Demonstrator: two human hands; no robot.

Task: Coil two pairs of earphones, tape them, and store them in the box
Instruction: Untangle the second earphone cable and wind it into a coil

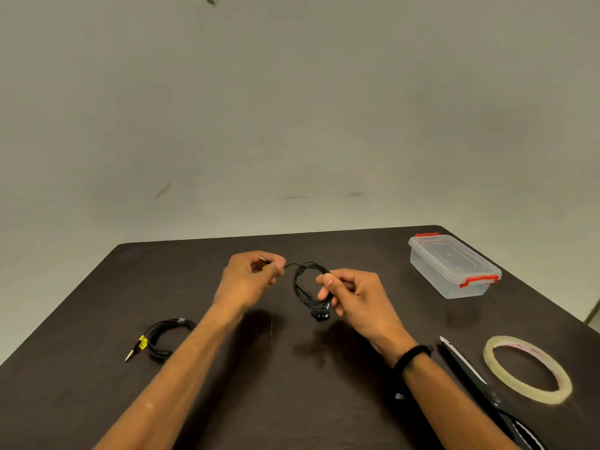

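1. right hand (352, 295) pinches the black earphone coil (308, 285), a thin limp loop held above the dark table (97, 401)
2. left hand (250, 277) pinches the plug end, just left of the coil
3. glossy tape roll (527, 368) lies nearer the right hand; clear plastic box (454, 267) lidded

Under my grip lies a dark brown surface (97, 368) with rounded far corners. Beyond my grip rises a plain greyish wall (292, 108), scuffed and evenly, dimly lit.
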